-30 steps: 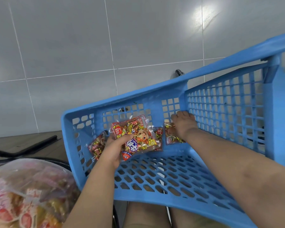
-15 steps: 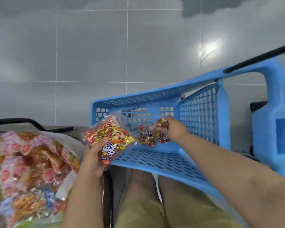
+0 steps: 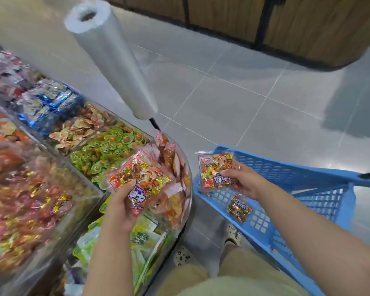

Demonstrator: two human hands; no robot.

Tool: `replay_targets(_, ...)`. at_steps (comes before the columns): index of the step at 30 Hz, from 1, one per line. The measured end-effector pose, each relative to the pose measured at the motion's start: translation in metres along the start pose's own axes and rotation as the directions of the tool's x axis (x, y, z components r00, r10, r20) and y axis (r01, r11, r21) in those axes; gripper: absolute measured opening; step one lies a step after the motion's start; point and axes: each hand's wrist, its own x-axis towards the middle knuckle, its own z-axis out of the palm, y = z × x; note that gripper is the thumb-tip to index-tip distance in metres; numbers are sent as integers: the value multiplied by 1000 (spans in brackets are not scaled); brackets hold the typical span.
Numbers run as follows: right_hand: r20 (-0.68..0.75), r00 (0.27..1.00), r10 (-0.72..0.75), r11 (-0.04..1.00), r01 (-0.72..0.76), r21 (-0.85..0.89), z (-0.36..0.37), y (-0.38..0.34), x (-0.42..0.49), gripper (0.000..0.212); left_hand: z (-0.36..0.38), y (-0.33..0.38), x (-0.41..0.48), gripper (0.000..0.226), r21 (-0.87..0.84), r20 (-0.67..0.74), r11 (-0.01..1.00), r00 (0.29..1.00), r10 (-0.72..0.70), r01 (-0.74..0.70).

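- Head view: left hand [image 3: 120, 208] is gripping a candy packet [image 3: 141, 178], fingers curling round its lower edge, beside the snack display [image 3: 187, 195].
- Right hand [image 3: 244, 182] is pinching a second candy packet [image 3: 217, 170] over the blue basket [image 3: 297, 169].
- A small packet [image 3: 239, 208] is lying inside the basket.
- A plastic-bag roll [image 3: 109, 60] is standing beyond.

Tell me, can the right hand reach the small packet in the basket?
Probably yes: the small packet lies uncovered in the blue basket just below the right hand, though that hand grips a candy bag.
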Motion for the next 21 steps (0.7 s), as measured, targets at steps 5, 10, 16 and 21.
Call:
replay_targets(5,126,991,-51,999,52,-1,113,-3,-14,21,-79,41,-54,71,-80,-141,988,983,120,-132)
replay_targets(10,308,951,-36,997,57,-59,231,27,-22,34,-170,73,-104,72,-158,-265,950,938,222,-270)
replay_targets(16,409,912,37,980,48,-195,337,51,-25,48,-247,99,-138,30,-243,-378,863,862,337,-443)
replay_targets(21,351,927,-135,818,304,-488,393,29,-21,75,-269,122,-150,70,-261,-423,832,833,357,-489)
